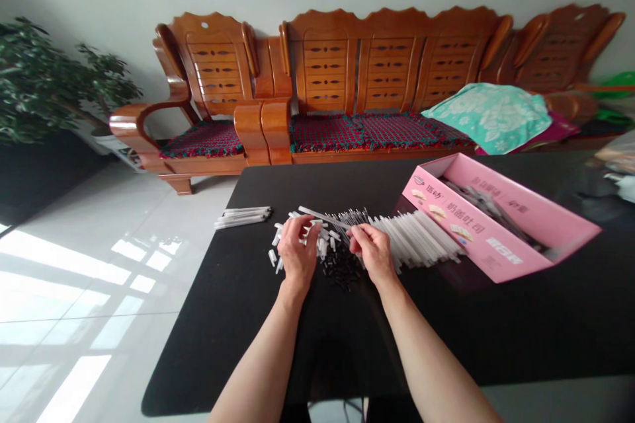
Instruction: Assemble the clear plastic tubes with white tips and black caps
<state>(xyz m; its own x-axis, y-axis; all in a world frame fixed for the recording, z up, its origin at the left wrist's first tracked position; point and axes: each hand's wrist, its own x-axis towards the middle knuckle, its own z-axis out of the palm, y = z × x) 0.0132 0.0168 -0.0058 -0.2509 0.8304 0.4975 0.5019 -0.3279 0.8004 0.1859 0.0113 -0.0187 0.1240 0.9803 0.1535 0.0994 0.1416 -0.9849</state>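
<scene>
My right hand point(372, 251) is closed on one end of a slim white pen barrel point(321, 216), which points up and left over the piles. My left hand point(296, 252) hovers at the small white pen caps point(322, 248), thumb and fingers curved and apart, with nothing visible between them. Small black plugs point(342, 269) lie heaped between my hands. Behind them are thin refills with metallic tips point(354, 217), partly hidden by my right hand. A row of white barrels point(421, 238) lies to the right of that hand.
Several assembled-looking white pens point(243, 217) lie at the left edge of the black table point(223, 330). An open pink box point(476, 238) with dark and grey contents stands on the right. Behind the table is a wooden bench point(327, 73) with a green cloth point(496, 115).
</scene>
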